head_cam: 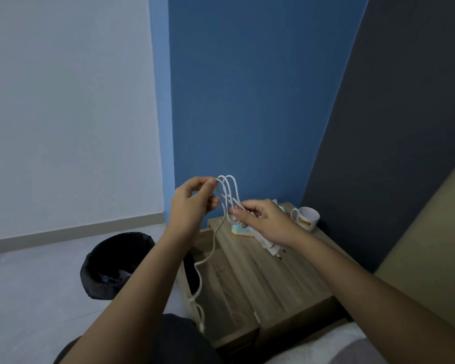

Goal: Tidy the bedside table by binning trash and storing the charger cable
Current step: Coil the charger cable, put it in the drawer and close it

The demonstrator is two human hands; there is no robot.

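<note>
Standing against a blue wall (247,101), the wooden bedside table (260,279) fills the lower middle of the scene, with a dark panel to its right. On the pale floor to its left sits a black bin (90,282), mouth open, some scraps dimly visible inside.

Above the table's far left corner the person holds both hands up, close together. The left hand (192,203) has thumb and forefinger pinched on the top of several loops of the white charger cable (230,190), its other fingers curled beneath. The right hand (265,222), lower and to the right, has its fingers closed around the bottom of the same loops. A white plug adapter (272,248) sticks out below its palm, pins pointing toward the tabletop.

The cable's free tail drops from the loops past the table's left edge and ends near the person's lap.

A white mug (307,218) stands at the table's back right. A small pale-blue object (238,228) is half hidden behind the right hand.
</note>
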